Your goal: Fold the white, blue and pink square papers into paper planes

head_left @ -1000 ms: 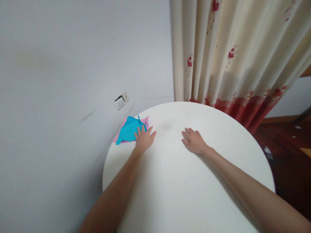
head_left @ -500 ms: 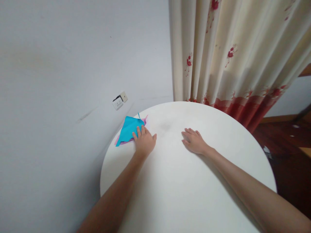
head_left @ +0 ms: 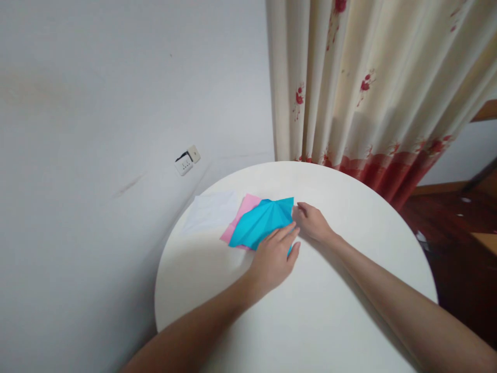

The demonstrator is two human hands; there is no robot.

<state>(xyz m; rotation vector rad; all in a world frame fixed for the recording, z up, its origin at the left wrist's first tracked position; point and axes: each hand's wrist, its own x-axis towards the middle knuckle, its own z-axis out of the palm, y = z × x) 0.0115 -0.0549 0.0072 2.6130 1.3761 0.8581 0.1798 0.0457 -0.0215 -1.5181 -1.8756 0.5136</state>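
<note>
Flat, open left hand point(head_left: 274, 256) presses blue paper point(head_left: 262, 223), dragged from table point(head_left: 330, 311) edge to centre, meeting open right hand point(head_left: 312, 223)

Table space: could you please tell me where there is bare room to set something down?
The near half of the white table, between both forearms, is bare; so is the right side toward the curtain. Crowded: blue paper, pink paper, left hand, right hand.

Soft, even indoor light, slightly dim

Faint shadows trail both forearms on the white table point(head_left: 334, 321); the curtain point(head_left: 373, 88) and wall bow at the edges, and detail looks perhaps slightly soft.
</note>
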